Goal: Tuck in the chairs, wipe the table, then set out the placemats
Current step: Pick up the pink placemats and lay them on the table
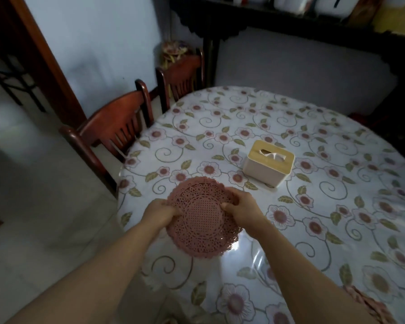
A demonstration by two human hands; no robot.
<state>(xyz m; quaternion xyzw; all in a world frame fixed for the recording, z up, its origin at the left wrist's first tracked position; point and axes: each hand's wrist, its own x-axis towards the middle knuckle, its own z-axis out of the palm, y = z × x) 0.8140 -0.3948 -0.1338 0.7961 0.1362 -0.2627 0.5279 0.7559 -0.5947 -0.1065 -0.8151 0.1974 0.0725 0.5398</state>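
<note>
A stack of round pink lace-cut placemats (pixel 202 218) is held just above the left part of the table (pixel 313 206), which wears a flowered cloth under clear plastic. My left hand (pixel 160 212) grips the stack's left rim. My right hand (pixel 240 205) pinches the right rim of the top mat, fingers curled over its edge. Another pink placemat (pixel 367 302) lies at the table's near right edge, partly cut off. Two dark red wooden chairs (pixel 112 129) (pixel 180 76) stand against the table's left side.
A tissue box (pixel 268 162) with a wooden lid sits near the table's middle. A dark sideboard (pixel 290 22) with containers lines the far wall. Pale tiled floor (pixel 45 206) lies to the left, beside a wooden door frame (pixel 45 54).
</note>
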